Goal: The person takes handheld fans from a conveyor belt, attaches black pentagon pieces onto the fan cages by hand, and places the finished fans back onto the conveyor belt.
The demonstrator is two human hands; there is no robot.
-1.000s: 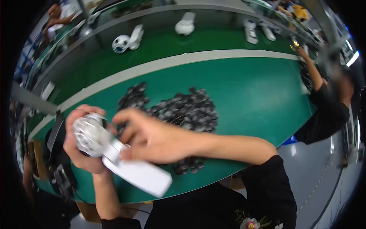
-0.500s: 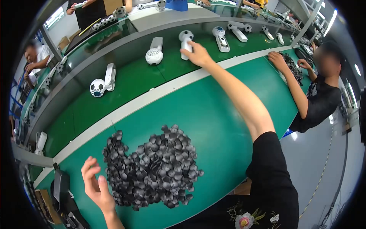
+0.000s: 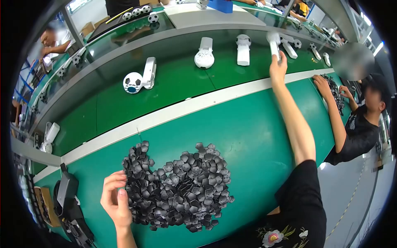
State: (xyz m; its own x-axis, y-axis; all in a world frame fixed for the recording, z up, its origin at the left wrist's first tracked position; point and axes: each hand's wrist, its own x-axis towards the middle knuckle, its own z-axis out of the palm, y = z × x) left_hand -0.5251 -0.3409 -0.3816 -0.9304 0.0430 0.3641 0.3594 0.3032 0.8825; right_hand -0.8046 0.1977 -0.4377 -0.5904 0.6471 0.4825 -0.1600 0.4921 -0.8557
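My right hand [image 3: 278, 69] is stretched out over the green belt, its fingers closed round the handle of a white device [image 3: 273, 41]. Beside the left edge of a pile of small black pieces [image 3: 178, 190], my left hand [image 3: 116, 200] is half curled, fingers apart and holding nothing. Left of my right hand on the belt are a white device with a football-patterned top [image 3: 243, 50], one with a white ball [image 3: 204, 53], and another with a black-and-white ball [image 3: 133, 82].
A co-worker [image 3: 364, 120] sits at the right, hands at another black pile [image 3: 334, 93]. A pale rail [image 3: 173, 108] divides table and belt. A black tool case [image 3: 68, 194] lies at the left. Another person [image 3: 56, 43] works at the far left.
My right hand let go of the football-topped device, moved right along the belt and took hold of another. My left hand was holding a white device a second ago and now is empty.
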